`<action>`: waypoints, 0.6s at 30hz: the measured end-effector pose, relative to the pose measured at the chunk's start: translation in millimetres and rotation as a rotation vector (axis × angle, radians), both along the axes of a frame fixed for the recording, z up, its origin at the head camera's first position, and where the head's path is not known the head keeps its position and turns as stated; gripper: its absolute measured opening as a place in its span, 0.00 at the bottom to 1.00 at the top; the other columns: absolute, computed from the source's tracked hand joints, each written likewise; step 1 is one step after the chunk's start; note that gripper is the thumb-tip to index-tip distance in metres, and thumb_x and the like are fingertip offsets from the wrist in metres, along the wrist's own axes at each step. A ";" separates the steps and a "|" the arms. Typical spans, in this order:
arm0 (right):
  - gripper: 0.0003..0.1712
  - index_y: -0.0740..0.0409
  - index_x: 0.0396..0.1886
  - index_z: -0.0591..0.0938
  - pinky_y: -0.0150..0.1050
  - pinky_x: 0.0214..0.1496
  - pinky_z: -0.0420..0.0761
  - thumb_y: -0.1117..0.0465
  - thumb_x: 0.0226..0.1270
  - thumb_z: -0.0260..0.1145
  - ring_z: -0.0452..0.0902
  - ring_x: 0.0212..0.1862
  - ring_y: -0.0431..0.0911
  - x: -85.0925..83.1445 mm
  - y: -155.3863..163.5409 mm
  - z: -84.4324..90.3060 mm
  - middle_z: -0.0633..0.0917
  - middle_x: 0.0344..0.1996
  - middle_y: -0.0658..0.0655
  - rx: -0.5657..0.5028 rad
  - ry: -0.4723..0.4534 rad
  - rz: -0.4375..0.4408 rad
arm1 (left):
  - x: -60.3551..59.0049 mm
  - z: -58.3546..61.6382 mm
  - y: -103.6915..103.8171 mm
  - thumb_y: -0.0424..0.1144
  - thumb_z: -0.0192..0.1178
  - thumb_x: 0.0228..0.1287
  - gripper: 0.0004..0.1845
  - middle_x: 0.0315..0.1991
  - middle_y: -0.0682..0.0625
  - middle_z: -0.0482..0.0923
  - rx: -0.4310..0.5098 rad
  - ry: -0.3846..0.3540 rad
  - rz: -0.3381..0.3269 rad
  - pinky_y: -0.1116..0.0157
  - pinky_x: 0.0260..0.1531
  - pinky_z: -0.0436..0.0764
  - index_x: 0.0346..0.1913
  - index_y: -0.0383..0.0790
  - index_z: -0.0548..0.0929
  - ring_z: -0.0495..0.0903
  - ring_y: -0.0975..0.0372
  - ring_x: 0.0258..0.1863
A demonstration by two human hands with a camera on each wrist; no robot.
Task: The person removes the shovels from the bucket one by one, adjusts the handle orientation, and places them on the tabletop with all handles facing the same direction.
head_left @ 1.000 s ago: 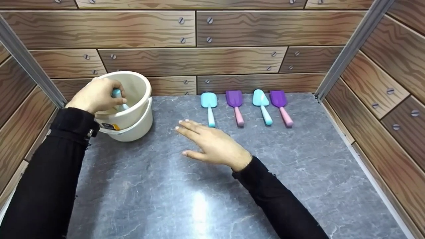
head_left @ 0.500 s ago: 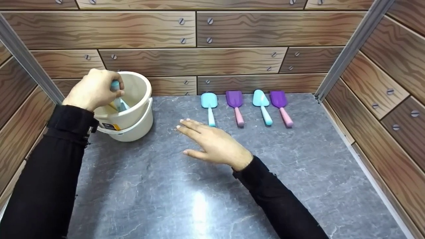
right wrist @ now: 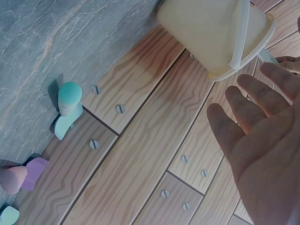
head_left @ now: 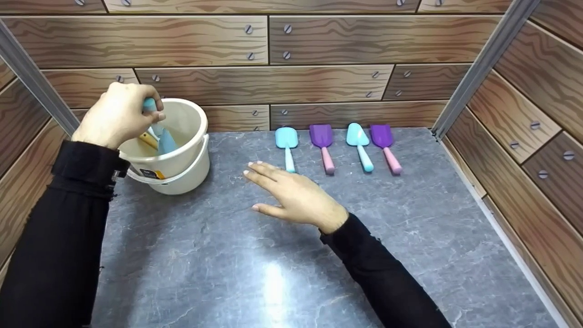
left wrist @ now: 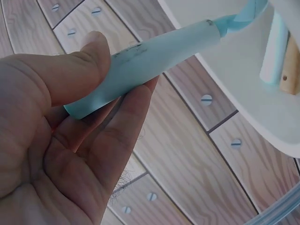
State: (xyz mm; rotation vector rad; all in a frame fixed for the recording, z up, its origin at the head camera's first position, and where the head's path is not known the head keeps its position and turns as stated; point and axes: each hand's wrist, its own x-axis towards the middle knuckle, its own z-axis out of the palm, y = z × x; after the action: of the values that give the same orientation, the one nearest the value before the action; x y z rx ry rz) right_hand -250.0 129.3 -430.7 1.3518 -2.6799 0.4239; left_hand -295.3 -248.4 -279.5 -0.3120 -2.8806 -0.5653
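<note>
At the left of the head view, my left hand pinches the handle of a light-blue toy shovel between thumb and fingers. The handle points up, and the blade is still inside the mouth of a cream bucket. In the left wrist view the shovel's pale handle lies across the fingers. Also inside the bucket are a wooden handle and a pale-blue handle. My right hand is held palm down over the table with fingers straight, holding nothing.
Several toy shovels lie in a row near the back wall: a blue one, a purple one with pink handle, a pointed blue one and another purple one. Wood-patterned walls enclose the grey marbled table.
My left hand has risen and shifted left, drawing the light-blue shovel upward so more of its blade shows in the bucket. The right hand has barely moved.
</note>
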 end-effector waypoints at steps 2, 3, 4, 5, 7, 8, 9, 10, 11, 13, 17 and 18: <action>0.47 0.53 0.96 0.66 0.57 0.97 0.70 0.38 0.91 0.67 0.65 0.95 0.57 -0.4 0.3 -0.2 0.68 0.95 0.60 0.003 0.001 0.000 | 1.5 1.5 1.4 0.36 0.72 0.83 0.08 0.60 0.26 0.90 0.006 0.008 0.001 0.31 0.57 0.89 0.53 0.34 0.90 0.91 0.35 0.52; 0.47 0.53 0.96 0.66 0.57 0.97 0.70 0.38 0.92 0.67 0.65 0.95 0.57 -0.7 0.4 -0.3 0.68 0.95 0.60 0.003 0.001 0.000 | 2.2 2.1 2.1 0.36 0.72 0.83 0.08 0.61 0.26 0.90 0.009 0.013 0.002 0.30 0.57 0.89 0.53 0.34 0.90 0.91 0.35 0.52; 0.47 0.53 0.96 0.66 0.58 0.97 0.70 0.38 0.92 0.67 0.65 0.95 0.58 -0.8 0.5 -0.4 0.68 0.95 0.60 0.000 0.001 0.003 | 3.0 2.7 2.9 0.36 0.72 0.83 0.08 0.61 0.26 0.90 0.013 0.018 0.003 0.30 0.57 0.90 0.53 0.34 0.90 0.92 0.34 0.52; 0.47 0.53 0.96 0.66 0.58 0.97 0.70 0.38 0.92 0.67 0.65 0.95 0.58 -1.0 0.7 -0.4 0.68 0.94 0.61 -0.001 0.000 0.005 | 3.7 3.2 3.6 0.36 0.72 0.82 0.07 0.60 0.27 0.90 0.014 0.023 0.004 0.30 0.56 0.90 0.53 0.35 0.90 0.92 0.35 0.52; 0.47 0.54 0.96 0.66 0.59 0.97 0.71 0.38 0.92 0.67 0.65 0.95 0.58 -1.1 1.3 -0.3 0.68 0.94 0.61 -0.004 -0.001 0.007 | 5.0 4.3 5.1 0.36 0.72 0.82 0.07 0.59 0.27 0.91 0.017 0.033 0.007 0.32 0.52 0.90 0.53 0.35 0.90 0.92 0.35 0.50; 0.47 0.54 0.96 0.66 0.60 0.97 0.71 0.38 0.92 0.67 0.65 0.95 0.58 -1.2 1.7 -0.1 0.68 0.94 0.62 -0.005 -0.002 0.006 | 5.6 5.1 6.1 0.36 0.73 0.82 0.07 0.58 0.28 0.91 0.018 0.039 0.009 0.34 0.49 0.91 0.52 0.35 0.90 0.92 0.36 0.49; 0.47 0.54 0.96 0.66 0.60 0.96 0.71 0.38 0.92 0.67 0.65 0.95 0.58 -1.2 2.2 0.1 0.68 0.94 0.62 -0.007 -0.002 0.005 | 6.1 5.9 7.0 0.36 0.73 0.82 0.07 0.57 0.28 0.92 0.020 0.045 0.010 0.36 0.46 0.90 0.52 0.35 0.90 0.92 0.37 0.48; 0.47 0.53 0.96 0.66 0.60 0.97 0.71 0.37 0.92 0.67 0.65 0.95 0.58 -1.2 2.6 0.4 0.68 0.94 0.62 -0.009 -0.004 0.003 | 6.6 6.9 8.0 0.36 0.73 0.82 0.07 0.57 0.28 0.92 0.023 0.052 0.010 0.39 0.44 0.90 0.52 0.35 0.90 0.92 0.37 0.47; 0.47 0.53 0.96 0.66 0.60 0.97 0.70 0.37 0.92 0.67 0.64 0.95 0.58 -1.1 3.1 0.7 0.68 0.95 0.61 -0.006 -0.005 -0.002 | 7.0 7.8 9.0 0.36 0.73 0.82 0.07 0.56 0.28 0.92 0.024 0.059 0.011 0.43 0.41 0.89 0.52 0.35 0.90 0.92 0.38 0.46; 0.47 0.52 0.96 0.66 0.59 0.97 0.70 0.36 0.92 0.67 0.64 0.95 0.57 -1.0 4.1 1.1 0.68 0.95 0.60 -0.007 -0.005 -0.009 | 7.9 10.0 11.3 0.37 0.74 0.82 0.07 0.54 0.29 0.93 0.033 0.073 0.013 0.52 0.35 0.85 0.52 0.35 0.90 0.92 0.39 0.44; 0.47 0.53 0.96 0.67 0.60 0.97 0.70 0.37 0.91 0.67 0.66 0.94 0.59 -1.2 5.8 1.6 0.68 0.94 0.61 -0.016 0.001 -0.008 | 10.8 13.7 16.1 0.37 0.74 0.82 0.08 0.50 0.32 0.92 0.044 0.110 0.007 0.63 0.30 0.76 0.51 0.35 0.90 0.89 0.43 0.40; 0.47 0.54 0.95 0.67 0.60 0.97 0.71 0.37 0.91 0.67 0.67 0.94 0.60 -1.2 6.2 1.7 0.69 0.94 0.62 -0.019 0.003 -0.008 | 11.6 14.6 17.6 0.37 0.74 0.82 0.08 0.49 0.33 0.93 0.044 0.121 0.006 0.64 0.30 0.75 0.51 0.35 0.91 0.89 0.44 0.39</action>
State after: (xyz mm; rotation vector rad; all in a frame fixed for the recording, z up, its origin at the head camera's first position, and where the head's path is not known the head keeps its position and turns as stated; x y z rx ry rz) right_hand -251.2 135.5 -429.0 1.3356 -2.6711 0.4452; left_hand -283.7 -230.8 -265.0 -0.3187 -2.7484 -0.5875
